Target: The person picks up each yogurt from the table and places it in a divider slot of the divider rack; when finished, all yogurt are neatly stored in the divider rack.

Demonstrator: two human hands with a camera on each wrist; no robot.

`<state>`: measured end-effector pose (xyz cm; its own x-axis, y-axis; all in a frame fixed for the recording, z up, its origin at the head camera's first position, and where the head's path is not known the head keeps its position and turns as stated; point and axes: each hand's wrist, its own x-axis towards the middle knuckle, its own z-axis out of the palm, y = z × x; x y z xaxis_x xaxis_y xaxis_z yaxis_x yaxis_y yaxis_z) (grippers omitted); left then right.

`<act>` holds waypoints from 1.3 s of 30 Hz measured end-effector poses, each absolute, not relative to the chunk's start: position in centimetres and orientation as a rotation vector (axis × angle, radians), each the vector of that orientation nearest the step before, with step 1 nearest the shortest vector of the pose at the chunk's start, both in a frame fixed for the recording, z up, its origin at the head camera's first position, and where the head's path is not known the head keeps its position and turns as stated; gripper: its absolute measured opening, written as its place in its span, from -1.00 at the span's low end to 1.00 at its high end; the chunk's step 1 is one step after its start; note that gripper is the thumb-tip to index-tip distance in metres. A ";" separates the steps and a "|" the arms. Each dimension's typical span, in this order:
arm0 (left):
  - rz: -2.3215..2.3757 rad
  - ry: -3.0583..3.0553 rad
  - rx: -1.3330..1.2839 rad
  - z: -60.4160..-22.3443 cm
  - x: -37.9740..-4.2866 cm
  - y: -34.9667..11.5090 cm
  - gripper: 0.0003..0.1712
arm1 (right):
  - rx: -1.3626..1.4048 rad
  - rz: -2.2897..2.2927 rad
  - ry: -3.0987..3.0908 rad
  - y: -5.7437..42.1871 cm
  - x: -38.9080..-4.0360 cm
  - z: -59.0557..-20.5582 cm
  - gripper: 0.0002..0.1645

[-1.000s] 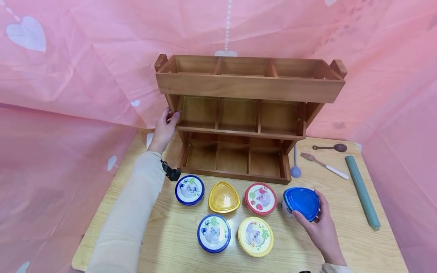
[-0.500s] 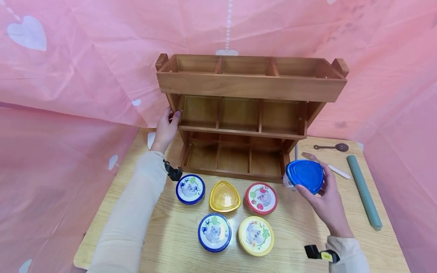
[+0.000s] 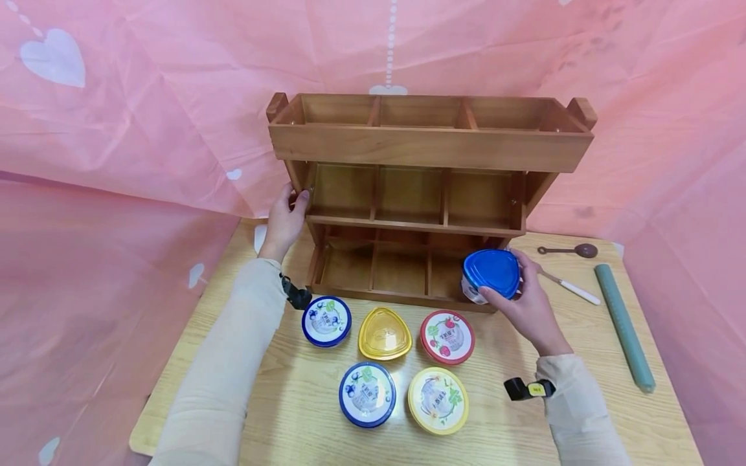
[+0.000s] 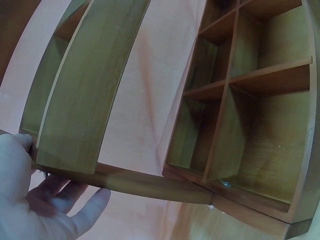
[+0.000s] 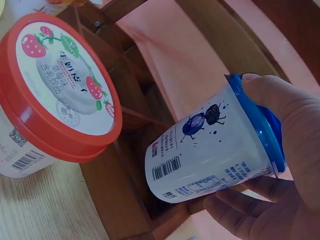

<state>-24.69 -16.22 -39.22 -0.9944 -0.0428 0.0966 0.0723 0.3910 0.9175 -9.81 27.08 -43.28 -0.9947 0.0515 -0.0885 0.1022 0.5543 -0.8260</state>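
Note:
My right hand [image 3: 529, 307] grips a yogurt cup [image 3: 492, 273] with a blue three-cornered lid, thumb and fingers at its lid edge. In the head view it overlaps the lower right compartment of a three-tier wooden rack [image 3: 431, 145]. The right wrist view shows the white cup [image 5: 200, 150], printed with berries, tilted over the rack's bottom tier. My left hand [image 3: 283, 223] holds the rack's left side support near the middle tier; in the left wrist view its fingers curl around the side bar [image 4: 150, 187]. A red-lidded cup [image 3: 447, 337] stands just in front of the rack.
Two blue-rimmed cups [image 3: 326, 321], a clear yellow-lidded cup [image 3: 384, 334] and a pale yellow-rimmed cup [image 3: 438, 401] stand on the wooden table [image 3: 303, 414]. To the right lie a brown spoon [image 3: 585, 250], a white-handled fork [image 3: 579, 292] and a green roll [image 3: 625, 327]. Pink cloth surrounds the table.
My right hand has lifted the blue-lidded cup off the table and carried it forward and left to the rack's bottom right compartment. My left hand has stayed on the rack's side.

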 end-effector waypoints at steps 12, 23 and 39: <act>-1.663 -2.560 0.011 -38.9 -24.1 -16.2 -0.45 | 0.125 -1.398 2.693 26.4 -12.5 -44.5 0.26; -1.676 -2.542 0.009 -39.0 -23.9 -15.9 -0.47 | 0.140 -1.416 2.635 25.9 -13.7 -45.8 0.24; -1.690 -2.538 -0.004 -39.1 -23.4 -16.0 -0.47 | 0.149 -1.332 2.663 25.7 -15.0 -48.5 0.27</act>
